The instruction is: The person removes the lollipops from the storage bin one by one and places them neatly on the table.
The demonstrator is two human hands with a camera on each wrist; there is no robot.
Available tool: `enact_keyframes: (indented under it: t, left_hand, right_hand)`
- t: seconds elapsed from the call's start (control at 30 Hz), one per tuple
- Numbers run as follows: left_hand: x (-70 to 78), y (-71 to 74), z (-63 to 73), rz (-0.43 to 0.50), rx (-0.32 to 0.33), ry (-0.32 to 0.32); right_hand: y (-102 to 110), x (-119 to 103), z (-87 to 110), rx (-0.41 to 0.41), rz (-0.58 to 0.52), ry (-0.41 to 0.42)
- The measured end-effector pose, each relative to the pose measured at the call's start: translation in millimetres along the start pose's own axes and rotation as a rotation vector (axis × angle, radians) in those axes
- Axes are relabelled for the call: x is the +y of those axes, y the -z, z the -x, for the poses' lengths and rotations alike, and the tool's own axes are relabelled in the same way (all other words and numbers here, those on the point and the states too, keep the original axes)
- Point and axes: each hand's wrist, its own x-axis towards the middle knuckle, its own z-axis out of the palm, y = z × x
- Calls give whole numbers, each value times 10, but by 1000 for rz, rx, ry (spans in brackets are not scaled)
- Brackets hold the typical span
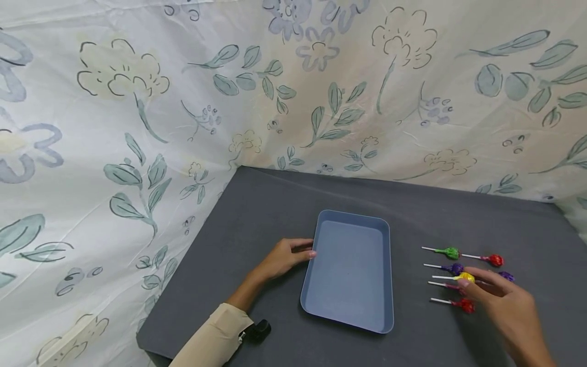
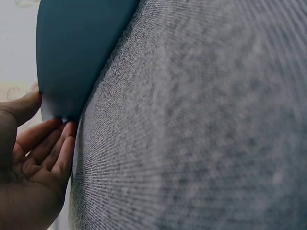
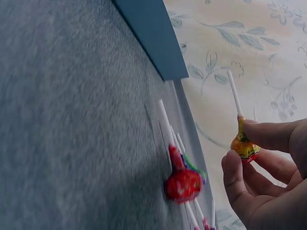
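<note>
A shallow blue-grey tray (image 1: 348,275) lies on the dark table. My left hand (image 1: 279,260) holds its left side, the thumb at the rim and the fingers against the outer wall, as the left wrist view shows. Over at the right, my right hand (image 1: 513,306) pinches a yellow-wrapped lollipop (image 3: 244,148) by its head, held above the table with the white stick pointing away. Around and below that hand lie a green lollipop (image 1: 451,253), red lollipops (image 1: 495,260) (image 1: 467,306) and purple ones (image 1: 456,269); a dark pink one (image 1: 454,288) is partly hidden by the fingers.
The grey tabletop (image 1: 275,204) ends at a floral cloth (image 1: 321,102) hanging behind and along the left. A small black object (image 1: 259,331) is at the left wrist, by the beige sleeve (image 1: 215,331).
</note>
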Motion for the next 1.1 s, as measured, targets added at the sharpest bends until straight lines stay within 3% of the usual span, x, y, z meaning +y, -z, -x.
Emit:
enact_keyframes:
  t: [0.47, 1.1]
  left_hand:
    - [-23, 41, 16, -5, 9, 6]
    - [-9, 55, 14, -13, 9, 10]
  right_hand:
    - [97, 263, -99, 121, 75, -189]
    - [390, 652, -169, 66, 362, -294]
